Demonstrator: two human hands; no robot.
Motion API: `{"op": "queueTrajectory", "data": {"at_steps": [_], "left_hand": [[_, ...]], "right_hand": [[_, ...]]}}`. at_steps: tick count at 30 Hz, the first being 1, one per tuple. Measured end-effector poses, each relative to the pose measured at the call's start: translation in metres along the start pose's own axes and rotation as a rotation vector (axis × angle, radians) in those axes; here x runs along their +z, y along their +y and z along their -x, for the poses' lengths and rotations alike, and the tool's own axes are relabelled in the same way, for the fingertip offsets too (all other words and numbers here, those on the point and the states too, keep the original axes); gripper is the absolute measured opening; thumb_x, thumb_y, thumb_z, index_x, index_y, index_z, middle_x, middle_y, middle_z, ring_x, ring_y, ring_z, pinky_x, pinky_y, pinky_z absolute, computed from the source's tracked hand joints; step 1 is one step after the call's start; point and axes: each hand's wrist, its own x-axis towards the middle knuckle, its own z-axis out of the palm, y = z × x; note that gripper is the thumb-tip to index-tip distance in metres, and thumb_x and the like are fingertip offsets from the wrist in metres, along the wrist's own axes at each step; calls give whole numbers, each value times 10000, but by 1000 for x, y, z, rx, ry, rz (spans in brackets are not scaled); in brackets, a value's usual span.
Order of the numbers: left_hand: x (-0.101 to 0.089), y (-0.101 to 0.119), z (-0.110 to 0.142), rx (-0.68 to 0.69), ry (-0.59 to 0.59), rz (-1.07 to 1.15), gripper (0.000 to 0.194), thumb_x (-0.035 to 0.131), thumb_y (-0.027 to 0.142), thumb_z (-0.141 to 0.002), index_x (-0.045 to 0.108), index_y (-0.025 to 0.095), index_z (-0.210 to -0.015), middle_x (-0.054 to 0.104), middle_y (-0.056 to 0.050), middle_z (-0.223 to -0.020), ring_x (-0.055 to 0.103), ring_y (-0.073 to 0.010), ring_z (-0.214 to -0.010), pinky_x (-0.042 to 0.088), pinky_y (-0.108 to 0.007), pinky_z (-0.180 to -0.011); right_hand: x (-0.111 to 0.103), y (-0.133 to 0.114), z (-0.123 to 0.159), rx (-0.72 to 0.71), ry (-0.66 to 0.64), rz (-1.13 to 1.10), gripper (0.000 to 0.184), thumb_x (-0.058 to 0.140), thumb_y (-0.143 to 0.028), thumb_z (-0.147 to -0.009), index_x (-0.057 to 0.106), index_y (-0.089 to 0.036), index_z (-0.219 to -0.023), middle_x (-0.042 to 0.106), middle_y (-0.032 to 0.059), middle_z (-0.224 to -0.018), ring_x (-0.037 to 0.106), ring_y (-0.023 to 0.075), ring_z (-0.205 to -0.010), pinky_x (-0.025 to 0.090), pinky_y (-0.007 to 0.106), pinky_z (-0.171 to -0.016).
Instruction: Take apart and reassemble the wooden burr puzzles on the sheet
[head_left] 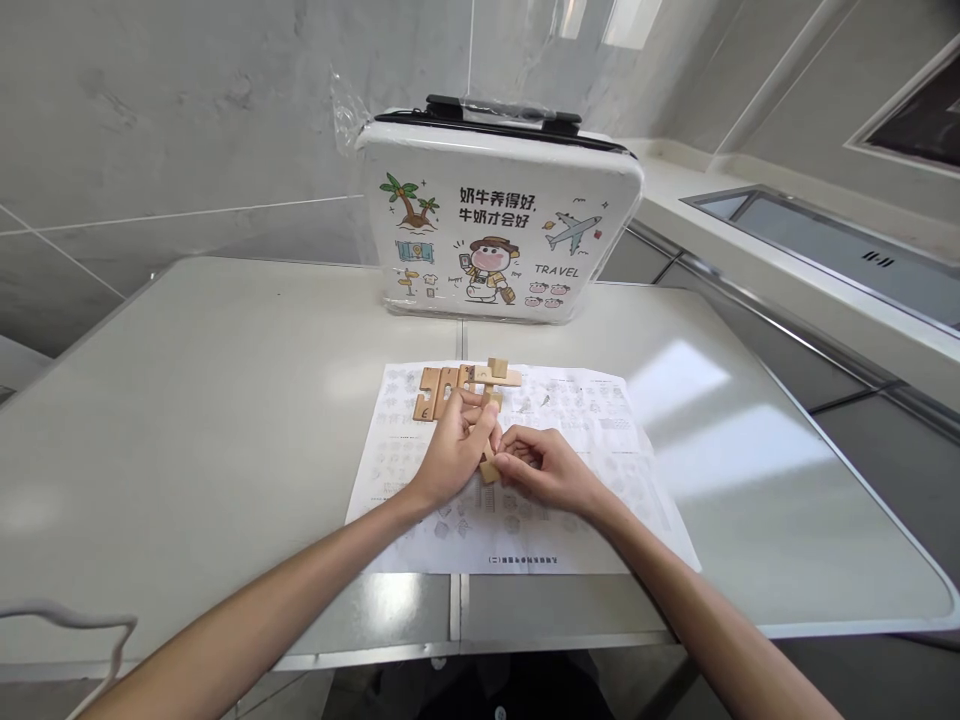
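Note:
Small notched wooden puzzle pieces are in my hands, above a printed sheet (pixel 600 480). My left hand (pixel 457 450) pinches an upright wooden puzzle piece (pixel 493 399) between thumb and fingers. Across its top lies a wooden bar (pixel 504 377), with a square block end (pixel 498 367) showing. My right hand (pixel 547 468) is closed, its fingertips at the lower wooden end (pixel 490 472). The fingers hide how the pieces join. Just beyond my left hand, several flat notched pieces (pixel 429 394) lie side by side on the sheet, with marks on them.
A white plastic-wrapped case (pixel 502 220) with cartoon prints and a black handle stands at the back of the light folding table (pixel 225 420). A seam runs down the table's middle. A pale cable (pixel 67 615) hangs at the front left. To the right is a counter (pixel 810 230).

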Motion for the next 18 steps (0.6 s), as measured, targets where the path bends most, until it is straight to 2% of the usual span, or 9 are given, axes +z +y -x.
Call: {"op": "queueTrajectory", "data": {"at_steps": [3,9,14,18], "left_hand": [[1,1,2,1,-29,-4,283,542,486,-1051,401,242,-1042,617,72,-694,598,-116,-600,511,-276,-661],[2,3,2,46,45,-43,279,539,477,-1053,390,245,-1014,591,71,-697,582,-112,-608,482,-258,-628],[1,3,0,48,29,46,282,504,509,-1063,394,251,-1040,602,61,-740,557,-113,-583,466,-256,-578],[-2,5,-5,104,105,17,283,477,506,-1076,457,233,-1006,610,26,-782,591,-130,-700,508,-281,-712]], "right_hand": [[0,0,0,-10,17,31,336,673,-542,-981,669,-222,-880,698,14,-688,547,139,-542,409,269,-531],[2,7,0,-16,47,82,346,853,-523,-832,701,-230,-937,648,-15,-682,491,128,-554,375,251,-508],[1,5,-1,38,18,-62,331,759,-536,-923,681,-224,-1001,749,38,-800,579,134,-570,438,257,-522],[-3,3,-2,61,-39,-198,328,715,-532,-962,655,-214,-1020,784,80,-905,579,121,-561,462,265,-536]]}}
